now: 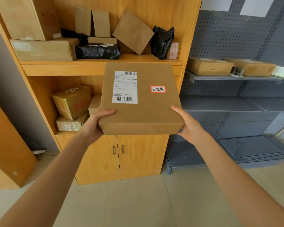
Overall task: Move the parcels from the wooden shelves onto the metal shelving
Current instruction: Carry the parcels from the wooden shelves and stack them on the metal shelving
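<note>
- Early days, by my judgement — only two cardboard boxes [209,66] and a few flat packets sit on the metal shelving [233,77]; its lower tiers look bare.
- The wooden shelves [105,62] hold most of the load: boxes and black bags [97,51] above, three boxes below.
- One flat brown parcel [140,99] is in mid-air — left hand [95,125] and right hand [189,126] grip its near corners, before the wooden shelves.

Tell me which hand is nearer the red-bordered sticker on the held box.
Right. The right hand holds the box's near right corner, just below the red-bordered sticker. The left hand holds the near left corner, under the shipping label, farther from it.
</note>
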Demonstrator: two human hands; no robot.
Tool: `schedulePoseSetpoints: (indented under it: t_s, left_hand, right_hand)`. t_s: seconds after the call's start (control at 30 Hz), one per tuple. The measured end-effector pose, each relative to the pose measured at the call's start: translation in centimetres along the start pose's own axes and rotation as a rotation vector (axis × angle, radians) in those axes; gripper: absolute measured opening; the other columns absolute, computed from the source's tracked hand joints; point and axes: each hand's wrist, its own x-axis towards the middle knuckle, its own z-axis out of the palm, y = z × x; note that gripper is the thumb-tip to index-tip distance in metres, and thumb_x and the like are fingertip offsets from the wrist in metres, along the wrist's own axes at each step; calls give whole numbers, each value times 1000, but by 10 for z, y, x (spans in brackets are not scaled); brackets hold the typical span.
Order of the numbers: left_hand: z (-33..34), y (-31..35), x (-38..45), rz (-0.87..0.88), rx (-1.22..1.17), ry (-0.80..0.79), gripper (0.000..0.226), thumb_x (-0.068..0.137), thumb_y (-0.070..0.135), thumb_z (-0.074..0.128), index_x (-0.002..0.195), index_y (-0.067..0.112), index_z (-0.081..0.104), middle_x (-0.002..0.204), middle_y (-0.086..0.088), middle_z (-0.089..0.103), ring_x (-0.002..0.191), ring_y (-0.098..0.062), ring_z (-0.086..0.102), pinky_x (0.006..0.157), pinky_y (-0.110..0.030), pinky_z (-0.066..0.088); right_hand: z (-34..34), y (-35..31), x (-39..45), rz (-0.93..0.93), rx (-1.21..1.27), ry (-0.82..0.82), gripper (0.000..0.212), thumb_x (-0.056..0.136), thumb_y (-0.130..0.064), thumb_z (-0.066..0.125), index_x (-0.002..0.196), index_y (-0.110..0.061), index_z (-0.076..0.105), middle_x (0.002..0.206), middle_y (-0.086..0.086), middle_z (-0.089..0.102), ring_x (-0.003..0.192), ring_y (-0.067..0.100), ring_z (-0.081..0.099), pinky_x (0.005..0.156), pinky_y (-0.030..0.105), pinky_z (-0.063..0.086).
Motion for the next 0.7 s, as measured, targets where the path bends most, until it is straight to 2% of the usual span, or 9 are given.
schedulePoseSetpoints:
  t_s: [0.07, 0.13, 0.33, 0.47, 0.6, 0.7]
  left_hand:
    - [-3, -1, 1, 6, 15, -20, 65, 61, 29, 71, 124, 23, 58, 102, 4, 69, 84, -12, 66, 68, -28, 52]
    - [-4, -2, 3, 23, 28, -24, 67, 63, 29, 71, 127, 25, 55, 103, 5, 70, 87, -13, 65, 70, -30, 52]
    - [-8, -3, 12, 91, 43, -29, 64, 70, 29, 65, 132, 35, 50, 108, 10, 68, 93, -12, 64, 73, -32, 51]
    - [-7, -7, 20, 113, 45, -60, 63, 71, 29, 64, 132, 35, 51, 110, 11, 68, 94, -9, 65, 74, -31, 50]
    - [6, -9, 39, 89, 32, -91, 65, 69, 30, 66, 132, 32, 52, 117, 7, 67, 98, -12, 63, 83, -35, 49]
    - [28, -9, 52, 87, 43, -148, 63, 69, 27, 67, 130, 33, 53, 105, 12, 70, 87, -6, 66, 76, -32, 49]
  right_hand:
    - [0, 5, -1, -4, 29, -92, 69, 66, -39, 78, 130, -27, 54, 120, -1, 66, 112, 19, 61, 95, 43, 49]
    - [3, 9, 1, -17, 52, -83, 69, 65, -38, 79, 128, -29, 55, 119, -1, 67, 111, 20, 62, 95, 44, 50]
    - [8, 13, 3, -30, 120, -55, 51, 80, -30, 73, 127, -29, 54, 117, 0, 67, 109, 21, 63, 86, 40, 53]
    - [7, 13, 2, -39, 130, -26, 50, 81, -28, 72, 128, -29, 54, 117, -1, 68, 108, 19, 63, 87, 40, 53]
    - [-7, 13, 1, -57, 172, 36, 49, 82, -26, 71, 128, -28, 55, 118, 0, 67, 110, 20, 63, 96, 44, 49]
    - [-25, 11, -3, -70, 193, 75, 53, 78, -27, 72, 128, -26, 56, 116, -1, 69, 109, 20, 64, 96, 45, 50]
